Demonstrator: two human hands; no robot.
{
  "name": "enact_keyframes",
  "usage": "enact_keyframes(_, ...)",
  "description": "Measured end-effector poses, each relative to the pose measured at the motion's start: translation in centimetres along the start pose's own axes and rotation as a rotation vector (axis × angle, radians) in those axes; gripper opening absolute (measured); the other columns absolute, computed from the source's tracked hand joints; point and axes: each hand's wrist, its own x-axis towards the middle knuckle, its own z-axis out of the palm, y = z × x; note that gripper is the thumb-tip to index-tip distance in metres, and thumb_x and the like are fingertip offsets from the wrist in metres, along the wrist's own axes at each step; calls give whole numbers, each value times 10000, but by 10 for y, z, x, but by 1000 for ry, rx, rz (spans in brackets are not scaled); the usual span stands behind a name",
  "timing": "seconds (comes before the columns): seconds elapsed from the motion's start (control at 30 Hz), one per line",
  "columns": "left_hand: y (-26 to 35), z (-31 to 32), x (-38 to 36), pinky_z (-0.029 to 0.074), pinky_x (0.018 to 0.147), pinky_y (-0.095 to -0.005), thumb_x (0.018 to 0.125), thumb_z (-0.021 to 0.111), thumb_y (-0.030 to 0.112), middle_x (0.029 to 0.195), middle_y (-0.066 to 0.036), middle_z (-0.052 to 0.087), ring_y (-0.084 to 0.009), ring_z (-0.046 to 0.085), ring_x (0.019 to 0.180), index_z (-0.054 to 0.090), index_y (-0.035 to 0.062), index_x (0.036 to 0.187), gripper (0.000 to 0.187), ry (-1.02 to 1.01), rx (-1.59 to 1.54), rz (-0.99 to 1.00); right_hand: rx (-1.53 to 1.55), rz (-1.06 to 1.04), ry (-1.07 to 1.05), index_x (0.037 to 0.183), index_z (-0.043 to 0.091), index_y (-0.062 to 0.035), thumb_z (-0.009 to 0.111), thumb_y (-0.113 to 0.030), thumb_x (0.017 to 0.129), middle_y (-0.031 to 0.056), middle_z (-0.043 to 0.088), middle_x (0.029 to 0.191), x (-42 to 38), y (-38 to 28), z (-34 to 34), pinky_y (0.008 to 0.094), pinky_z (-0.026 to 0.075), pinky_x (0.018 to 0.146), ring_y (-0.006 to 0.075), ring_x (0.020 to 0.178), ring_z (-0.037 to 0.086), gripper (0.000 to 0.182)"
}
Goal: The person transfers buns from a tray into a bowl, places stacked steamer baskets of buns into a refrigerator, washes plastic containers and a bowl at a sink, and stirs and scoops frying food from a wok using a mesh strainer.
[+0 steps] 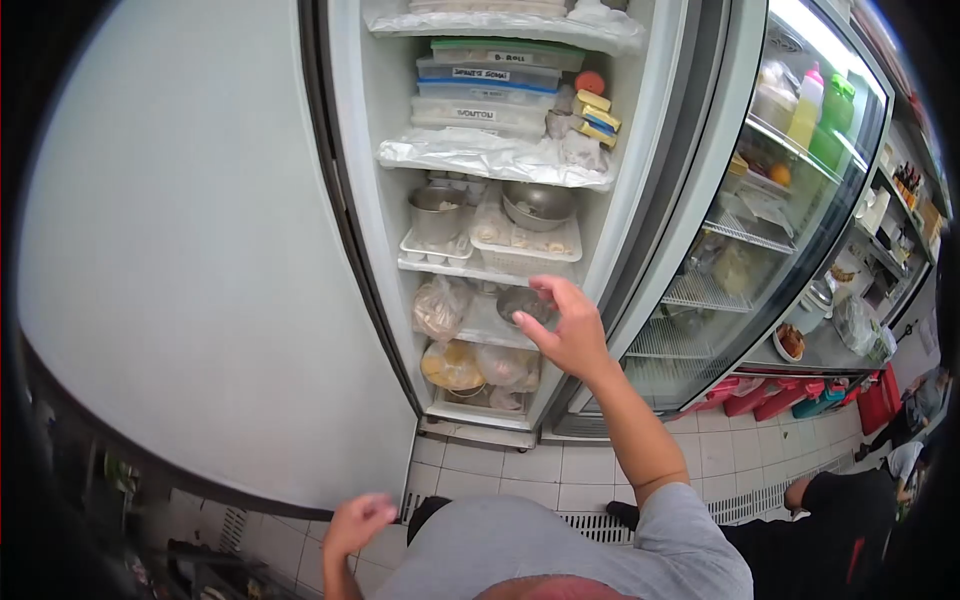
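Bowl: small round grey metal bowl (pixel 524 303) sits on the third shelf down of the open white fridge (pixel 352 150), at the front edge, touching your right fingertips.
Right hand: your right hand (pixel 566 328) is stretched forward into the fridge, fingers curled loosely around the near rim of the bowl; you touch it, but I cannot tell whether you have closed a firm hold on it.
Left hand: your left hand (pixel 357 522) hangs low near the bottom edge of the open fridge door (pixel 180 260), fingers bent, holding nothing.
Same shelf: clear plastic bag of pale food (pixel 440 307) lies just left of the bowl.
Shelf above: steel pot (pixel 437 213) and wide steel bowl (pixel 538 203) rest on white trays.
Upper shelf: stacked clear labelled containers with coloured lids (pixel 488 85) stand beside small yellow boxes (pixel 597 116).
Bottom shelf: bagged food (pixel 452 366) below your right hand.
Right side: glass-door display fridge (pixel 780 180) stands just beside the open one.
Floor: white tiles (pixel 520 480) with a drain grate.
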Motion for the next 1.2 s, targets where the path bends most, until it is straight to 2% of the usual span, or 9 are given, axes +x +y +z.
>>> enact_keyframes(0.1, 76, 32, 141, 518, 893, -299, 920, 707, 174, 1138, -102, 684, -151, 648, 1010, 449, -18, 1430, 603, -124, -312, 246, 118, 4, -6, 1203, 600, -51, 793, -263, 805, 142, 677, 1076, 21, 31, 25, 374, 545, 815, 279, 950, 673, 490)
enact_keyframes(0.23, 242, 63, 259, 500, 949, -349, 981, 575, 240, 1204, -141, 627, -223, 640, 1038, 353, 3, 1501, 613, -322, -295, 591, 277, 146, -88, 1229, 568, -62, 777, -288, 805, 154, 654, 1132, -28, 91, 72, 432, 530, 848, 322, 993, 656, 523)
enact_keyframes(0.37, 273, 110, 354, 479, 941, -342, 969, 534, 437, 1187, -122, 602, -208, 616, 959, 331, -9, 1527, 743, -348, -372, 561, 258, 655, -142, 1229, 555, -68, 785, -285, 790, 143, 660, 1140, -150, 139, 19, 434, 527, 855, 311, 1024, 649, 541)
enact_keyframes(0.47, 260, 176, 397, 453, 961, -331, 995, 513, 475, 1256, -114, 584, -190, 604, 1028, 326, 10, 1532, 735, -832, -344, 602, -59, 954, 76, 1181, 592, -72, 810, -312, 746, 107, 678, 1091, -260, 115, -51, 443, 526, 842, 326, 1006, 661, 542)
enact_keyframes(0.7, 260, 364, 201, 476, 928, -338, 979, 570, 314, 1232, -162, 583, -224, 605, 1051, 276, -61, 1529, 728, -1730, -117, 673, -431, 1301, 1022, 1265, 575, -49, 831, -304, 760, 111, 693, 1085, -465, -124, -93, 363, 559, 786, 231, 916, 685, 621)
enact_keyframes(0.8, 271, 419, 50, 462, 959, -339, 947, 607, 519, 1225, -172, 597, -232, 616, 1064, 277, -74, 1524, 891, -2010, -10, 834, -674, 1305, 1445, 1280, 563, -48, 875, -277, 726, 102, 702, 1063, -532, -247, -82, 325, 560, 779, 180, 875, 670, 675)
enact_keyframes(0.93, 252, 485, -191, 417, 1034, -355, 1025, 441, 285, 1350, -187, 562, -262, 562, 1250, 314, -49, 1520, 610, -2529, -39, 943, -1313, 1246, 1973, 1316, 520, -23, 916, -226, 683, 95, 678, 1081, -621, -426, -77, 312, 543, 819, 177, 934, 646, 774)
enact_keyframes(1.1, 167, 515, -484, 374, 1104, -387, 1061, 367, 504, 1508, -180, 446, -284, 446, 1383, 321, 35, 1540, 671, -2773, 129, 958, -1781, 1243, 2008, 1499, 274, 49, 969, -297, 582, 266, 517, 1384, -728, -600, -93, 432, 439, 1058, 335, 1285, 517, 1201)
enact_keyframes(1.2, 98, 500, -615, 308, 1161, -416, 1014, 456, 562, 1562, -195, 375, -306, 377, 1433, 295, 29, 1552, 775, -2677, 233, 1118, -1881, 1354, 1881, 1528, 208, 51, 989, -354, 513, 279, 486, 1423, -761, -655, -125, 436, 406, 1103, 358, 1345, 476, 1343)
